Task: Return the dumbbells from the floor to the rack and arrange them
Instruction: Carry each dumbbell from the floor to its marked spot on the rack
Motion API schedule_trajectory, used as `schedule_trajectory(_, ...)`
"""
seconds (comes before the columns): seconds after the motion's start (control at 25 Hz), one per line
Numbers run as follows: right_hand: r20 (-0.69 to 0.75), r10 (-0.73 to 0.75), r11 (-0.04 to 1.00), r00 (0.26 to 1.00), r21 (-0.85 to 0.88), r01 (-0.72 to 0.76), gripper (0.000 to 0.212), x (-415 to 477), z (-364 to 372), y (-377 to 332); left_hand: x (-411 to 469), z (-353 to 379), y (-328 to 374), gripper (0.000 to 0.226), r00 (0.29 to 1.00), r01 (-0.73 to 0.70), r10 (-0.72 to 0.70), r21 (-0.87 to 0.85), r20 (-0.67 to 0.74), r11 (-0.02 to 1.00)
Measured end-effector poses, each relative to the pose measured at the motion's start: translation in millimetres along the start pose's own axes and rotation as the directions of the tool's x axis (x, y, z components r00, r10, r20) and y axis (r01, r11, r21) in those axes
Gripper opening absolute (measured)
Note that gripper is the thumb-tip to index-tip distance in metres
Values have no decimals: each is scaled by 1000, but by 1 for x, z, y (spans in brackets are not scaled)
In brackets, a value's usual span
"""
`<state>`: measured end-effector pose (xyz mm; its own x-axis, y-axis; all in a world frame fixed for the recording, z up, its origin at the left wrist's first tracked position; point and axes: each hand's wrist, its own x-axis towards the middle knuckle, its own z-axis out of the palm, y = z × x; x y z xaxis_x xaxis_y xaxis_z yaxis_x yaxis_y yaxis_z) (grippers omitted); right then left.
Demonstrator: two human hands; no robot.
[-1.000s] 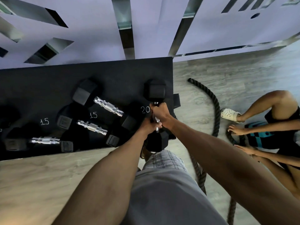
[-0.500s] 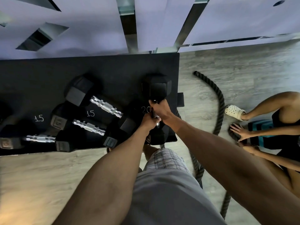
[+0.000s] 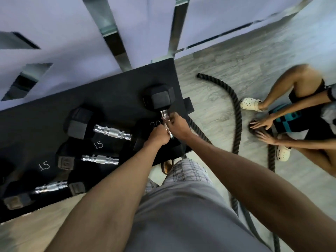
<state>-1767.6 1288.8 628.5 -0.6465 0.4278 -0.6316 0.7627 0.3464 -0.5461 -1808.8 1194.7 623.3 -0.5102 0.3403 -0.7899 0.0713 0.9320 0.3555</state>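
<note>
Head view looks down on a black rack [image 3: 112, 99] bearing chalked numbers; three dumbbells [image 3: 99, 129] lie on its left part; a thick rope [image 3: 234, 113] trails over the floor at right; the 20 dumbbell [image 3: 160, 99] sits at the rack's right end, left hand [image 3: 157, 136] and right hand [image 3: 179, 125] both clamped on its handle.

Single head-worn wide-angle view, looking steeply down, close over both hands gripping the dumbbell handle [image 3: 166, 122]; rack [image 3: 109, 99] beyond the grip.
</note>
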Motion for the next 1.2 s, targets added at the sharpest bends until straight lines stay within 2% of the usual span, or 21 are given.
schedule_trajectory(0.16, -111, -32, 992, 993, -123, 19, 31, -57, 10, 36, -21, -8, 0, 32, 976, -216, 208, 281, 59, 935)
schedule_trajectory(0.28, -248, 61, 993, 967, -85, -85, 29, -117, 26, 62, -34, -2, -1, 30, 914, -406, 356, 476, 197, 780)
schedule_trajectory(0.4, -315, 215, 976, 924, 38, -214, 29, -181, 58, 89, -55, 17, -2, 27, 829, -560, 400, 603, 392, 569)
schedule_trajectory(0.56, -233, 427, 900, 874, 210, -383, 28, -256, 106, 116, -92, 58, -9, 24, 721, -693, 370, 616, 586, 374)
schedule_trajectory(0.76, -238, 645, 723, 726, 497, -480, 30, -345, 179, 145, -146, 128, -26, 24, 594, -798, 294, 593, 749, 103)
schedule_trajectory(0.88, -210, 739, 598, 640, 642, -480, 30, -405, 232, 152, -181, 172, -59, 27, 565, -807, 199, 587, 801, -71)
schedule_trajectory(1.0, -163, 820, 461, 549, 757, -463, 28, -473, 308, 163, -231, 224, -107, 29, 502, -826, 96, 510, 859, -240)
schedule_trajectory(1.2, -49, 909, 226, 413, 893, -390, 27, -573, 441, 164, -322, 304, -196, 28, 422, -826, -33, 370, 906, -426)
